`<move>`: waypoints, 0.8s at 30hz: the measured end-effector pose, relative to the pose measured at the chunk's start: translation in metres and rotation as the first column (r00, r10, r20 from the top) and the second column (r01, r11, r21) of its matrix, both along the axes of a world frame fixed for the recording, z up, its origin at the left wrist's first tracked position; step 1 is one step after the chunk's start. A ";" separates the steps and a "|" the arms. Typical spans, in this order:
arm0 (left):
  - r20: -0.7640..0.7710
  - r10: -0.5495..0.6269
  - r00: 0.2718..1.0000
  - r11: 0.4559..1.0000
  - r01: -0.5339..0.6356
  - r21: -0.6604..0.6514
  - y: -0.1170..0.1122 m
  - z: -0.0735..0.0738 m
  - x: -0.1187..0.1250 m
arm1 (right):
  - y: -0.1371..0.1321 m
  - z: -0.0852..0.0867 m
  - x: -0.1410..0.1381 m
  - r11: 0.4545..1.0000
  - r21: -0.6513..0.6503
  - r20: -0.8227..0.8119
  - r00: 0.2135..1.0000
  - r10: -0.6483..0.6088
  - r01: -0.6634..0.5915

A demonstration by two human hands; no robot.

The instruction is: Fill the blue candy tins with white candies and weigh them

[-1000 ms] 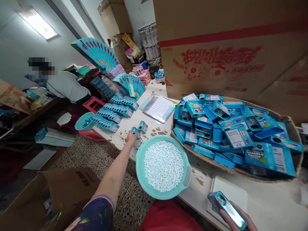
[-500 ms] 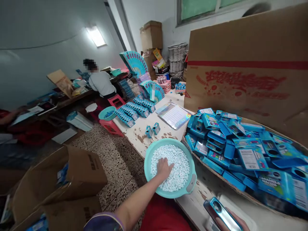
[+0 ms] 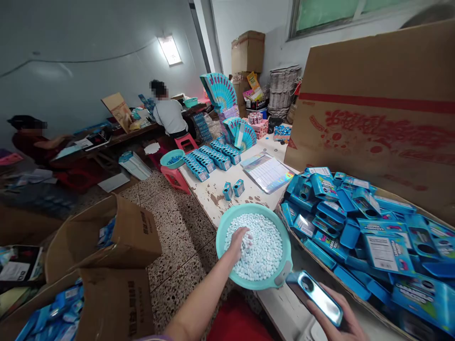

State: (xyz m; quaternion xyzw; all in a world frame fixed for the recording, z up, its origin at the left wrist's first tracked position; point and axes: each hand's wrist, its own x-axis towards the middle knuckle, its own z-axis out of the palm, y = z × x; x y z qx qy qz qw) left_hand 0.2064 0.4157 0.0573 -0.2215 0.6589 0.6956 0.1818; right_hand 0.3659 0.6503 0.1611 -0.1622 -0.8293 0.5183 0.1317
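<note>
A light turquoise basin (image 3: 226, 222) full of small white candies (image 3: 263, 251) stands at the table's near edge. My left hand (image 3: 237, 242) is in the basin with its fingers curled around some of the candies. To the right of the basin, my right hand (image 3: 341, 315) grips a shiny blue box (image 3: 320, 296) with a round hole near one end and a silvery window-like face. It is tilted, its holed end close to the basin's grey handle.
A big carton (image 3: 355, 298) of similar blue boxes is on the right. Two small boxes (image 3: 232, 189), rows of boxes (image 3: 213, 158) and a silvery sheet (image 3: 268, 171) lie beyond the basin. Open cartons (image 3: 137, 232) stand on the floor at left. Two people (image 3: 170, 116) sit farther back.
My left hand has gone from spread on the candies to curled with some in it. My right hand has raised the blue box toward the basin. The view has turned left.
</note>
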 end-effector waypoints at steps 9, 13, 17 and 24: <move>0.258 0.154 0.954 0.873 -0.254 0.416 -0.002 0.009 -0.008 | -0.028 -0.013 -0.050 0.981 -0.168 0.010 0.995 0.101 -0.098; 0.263 0.160 0.952 0.828 -0.274 0.489 -0.005 0.018 -0.006 | -0.032 -0.014 -0.052 0.975 -0.174 0.036 0.989 0.145 -0.136; 0.354 0.153 0.923 0.747 -0.343 0.570 -0.003 0.016 -0.008 | -0.035 -0.009 -0.056 0.979 -0.175 0.061 0.991 0.116 -0.104; 0.429 0.187 0.883 0.737 -0.415 0.533 0.004 0.018 -0.015 | -0.043 -0.011 -0.075 0.978 -0.166 -0.004 0.992 0.128 -0.127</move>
